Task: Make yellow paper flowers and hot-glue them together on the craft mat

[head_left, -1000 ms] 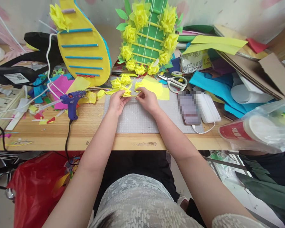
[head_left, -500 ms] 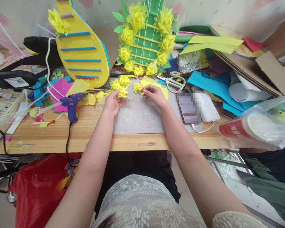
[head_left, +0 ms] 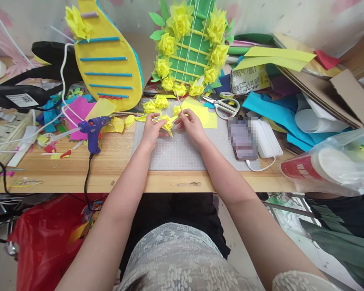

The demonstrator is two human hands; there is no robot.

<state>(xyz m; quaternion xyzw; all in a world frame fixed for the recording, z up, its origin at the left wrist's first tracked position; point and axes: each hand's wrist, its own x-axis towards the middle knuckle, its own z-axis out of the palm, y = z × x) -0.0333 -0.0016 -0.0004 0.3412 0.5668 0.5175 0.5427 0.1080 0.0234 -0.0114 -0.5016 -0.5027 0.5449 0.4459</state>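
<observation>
My left hand (head_left: 153, 131) pinches a yellow paper flower (head_left: 167, 124) by its side, above the grey cutting mat (head_left: 182, 155). Close to it on the right, my right hand (head_left: 190, 124) is closed on a thin stick (head_left: 179, 101) that points up and away from me. The stick's lower end is hidden by the fingers. Behind the hands lie loose yellow paper flowers (head_left: 155, 104) and a yellow paper sheet (head_left: 204, 115). Further back stands a green stringed panel (head_left: 186, 60) edged with yellow flowers and green leaves.
A purple glue gun (head_left: 94, 131) rests at left, near a yellow instrument-shaped board (head_left: 109, 68). Scissors (head_left: 226, 106), a phone (head_left: 242, 139) and a white power bank (head_left: 265, 139) lie right of my hands. A bagged cup (head_left: 318, 163) stands at far right.
My left hand has moved right with the flower, closer to my right hand. My right hand has shifted slightly left and nearer, still holding the stick. The camera view has shifted a little.
</observation>
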